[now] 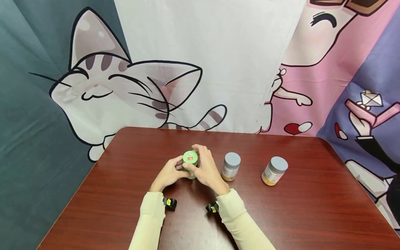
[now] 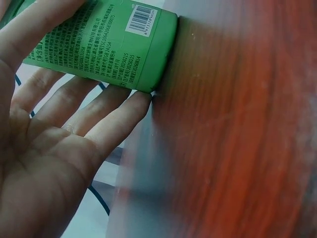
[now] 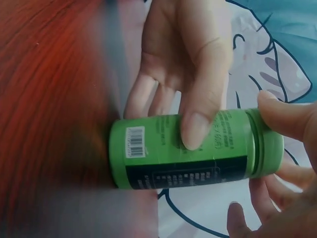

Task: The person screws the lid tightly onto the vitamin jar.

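A green pill bottle (image 1: 191,176) with a green screw lid (image 1: 190,157) stands upright on the table, between both hands. My left hand (image 1: 169,175) grips its body; in the left wrist view the fingers lie along one side, beside small printed text and a barcode (image 2: 142,20). The left thumb presses across the label in the right wrist view. My right hand (image 1: 207,171) pinches the lid (image 3: 269,148) between thumb and fingers. A narrow groove shows between lid and body. Whether the lid is loose I cannot tell.
Two white jars with grey lids stand to the right of the hands: a nearer jar (image 1: 230,168) and a farther jar (image 1: 273,172). The reddish-brown wooden table (image 1: 312,208) ends at a back edge before a cartoon cloth (image 1: 212,52). Each wrist carries a small black camera.
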`<state>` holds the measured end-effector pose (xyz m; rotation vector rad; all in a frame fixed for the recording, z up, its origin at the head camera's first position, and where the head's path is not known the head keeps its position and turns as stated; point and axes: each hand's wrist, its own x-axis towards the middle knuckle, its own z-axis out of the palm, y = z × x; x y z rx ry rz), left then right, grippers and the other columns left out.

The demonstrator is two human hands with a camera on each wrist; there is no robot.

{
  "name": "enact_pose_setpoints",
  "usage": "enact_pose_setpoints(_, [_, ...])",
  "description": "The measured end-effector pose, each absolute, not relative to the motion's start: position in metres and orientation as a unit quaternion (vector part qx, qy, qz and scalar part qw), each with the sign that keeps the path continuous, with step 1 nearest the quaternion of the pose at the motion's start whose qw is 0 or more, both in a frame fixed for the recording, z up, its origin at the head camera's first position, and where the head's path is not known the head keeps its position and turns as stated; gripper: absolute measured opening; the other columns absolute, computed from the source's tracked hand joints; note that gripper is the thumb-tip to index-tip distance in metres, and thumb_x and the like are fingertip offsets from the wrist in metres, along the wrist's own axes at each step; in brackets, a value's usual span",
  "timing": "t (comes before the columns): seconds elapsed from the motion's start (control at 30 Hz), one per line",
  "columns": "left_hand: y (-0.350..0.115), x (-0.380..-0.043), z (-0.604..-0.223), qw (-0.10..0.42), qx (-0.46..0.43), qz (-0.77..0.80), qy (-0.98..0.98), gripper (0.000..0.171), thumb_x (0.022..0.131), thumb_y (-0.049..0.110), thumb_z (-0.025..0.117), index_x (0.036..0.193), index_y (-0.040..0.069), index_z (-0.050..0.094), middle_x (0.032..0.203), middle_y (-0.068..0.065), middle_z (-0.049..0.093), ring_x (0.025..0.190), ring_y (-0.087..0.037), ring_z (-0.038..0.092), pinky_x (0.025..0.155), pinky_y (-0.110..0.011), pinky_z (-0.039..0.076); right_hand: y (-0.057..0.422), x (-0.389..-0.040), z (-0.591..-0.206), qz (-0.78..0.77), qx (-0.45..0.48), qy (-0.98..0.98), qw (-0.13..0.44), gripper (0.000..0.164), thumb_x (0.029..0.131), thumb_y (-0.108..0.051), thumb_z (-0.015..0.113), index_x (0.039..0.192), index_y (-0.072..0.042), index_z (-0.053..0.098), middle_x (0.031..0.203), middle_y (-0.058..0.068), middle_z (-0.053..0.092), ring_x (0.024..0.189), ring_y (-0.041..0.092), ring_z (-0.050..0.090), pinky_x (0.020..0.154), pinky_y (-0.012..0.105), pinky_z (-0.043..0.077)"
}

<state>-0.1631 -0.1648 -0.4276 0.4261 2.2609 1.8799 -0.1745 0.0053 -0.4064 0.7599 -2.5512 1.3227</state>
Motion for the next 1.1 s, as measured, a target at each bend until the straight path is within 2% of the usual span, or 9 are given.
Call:
enact_pose_setpoints(0.1, [-0.165, -0.163, -0.427, 0.083, 0.142, 0.627, 0.762, 0.056, 0.076, 0.006, 0.074, 0.126, 0.008, 0.051, 0.119, -0.007, 0.059, 0.106, -0.018, 0.059, 0.085, -0.027, 0.048, 0.003, -0.174, -0.409, 0.444, 0.244, -0.857, 0.093, 0.069, 0.076, -0.038, 0.073, 0.130, -0.011, 0.040, 0.116, 0.003, 0.048, 0.106, 0.017, 0.041, 0.086, 0.035, 0.038])
enact_pose_setpoints(0.27, [-0.165, -0.163, -0.426, 0.089, 0.139, 0.620, 0.767, 0.057, 0.075, 0.011, 0.075, 0.127, 0.011, 0.051, 0.117, -0.006, 0.060, 0.102, -0.015, 0.060, 0.085, -0.028, 0.048, 0.006, -0.175, -0.408, 0.463, 0.260, -0.845, 0.066, 0.081, 0.075, -0.043, 0.073, 0.138, -0.013, 0.032, 0.134, 0.002, 0.039, 0.121, 0.016, 0.036, 0.098, 0.041, 0.034])
enact_pose_setpoints(0.47, [-0.166, -0.165, -0.425, 0.091, 0.147, 0.618, 0.767, 0.057, 0.077, 0.007, 0.073, 0.129, 0.005, 0.048, 0.120, -0.011, 0.058, 0.108, -0.020, 0.058, 0.085, -0.028, 0.048, 0.010, -0.179, -0.407, 0.496, 0.297, -0.816, 0.020, 0.073, 0.081, -0.030, 0.069, 0.141, -0.020, 0.029, 0.138, -0.003, 0.039, 0.121, 0.010, 0.042, 0.099, 0.037, 0.036])
enact_pose_setpoints(0.77, [-0.166, -0.166, -0.428, 0.096, 0.138, 0.624, 0.763, 0.062, 0.076, 0.010, 0.075, 0.131, 0.006, 0.047, 0.123, -0.010, 0.057, 0.110, -0.021, 0.057, 0.087, -0.030, 0.048, 0.009, -0.179, -0.406, 0.504, 0.298, -0.810, 0.020, 0.067, 0.083, -0.014, 0.067, 0.138, -0.026, 0.032, 0.136, -0.007, 0.042, 0.121, 0.009, 0.043, 0.098, 0.037, 0.037])
enact_pose_setpoints(0.93, [-0.169, -0.174, -0.444, 0.095, 0.126, 0.620, 0.768, 0.064, 0.075, 0.015, 0.076, 0.132, 0.013, 0.047, 0.124, -0.006, 0.057, 0.111, -0.018, 0.056, 0.088, -0.029, 0.047, 0.008, -0.178, -0.407, 0.492, 0.285, -0.823, 0.027, 0.064, 0.083, -0.015, 0.068, 0.136, -0.027, 0.034, 0.133, -0.009, 0.045, 0.116, 0.010, 0.046, 0.095, 0.037, 0.038])
enact_pose_setpoints(1.1, [-0.170, -0.177, -0.451, 0.083, 0.135, 0.618, 0.770, 0.063, 0.073, 0.020, 0.078, 0.130, 0.016, 0.049, 0.123, -0.003, 0.058, 0.110, -0.016, 0.057, 0.087, -0.030, 0.048, 0.006, -0.177, -0.407, 0.485, 0.274, -0.829, 0.043, 0.061, 0.082, -0.018, 0.070, 0.134, -0.021, 0.037, 0.127, -0.006, 0.051, 0.112, 0.012, 0.049, 0.091, 0.037, 0.040])
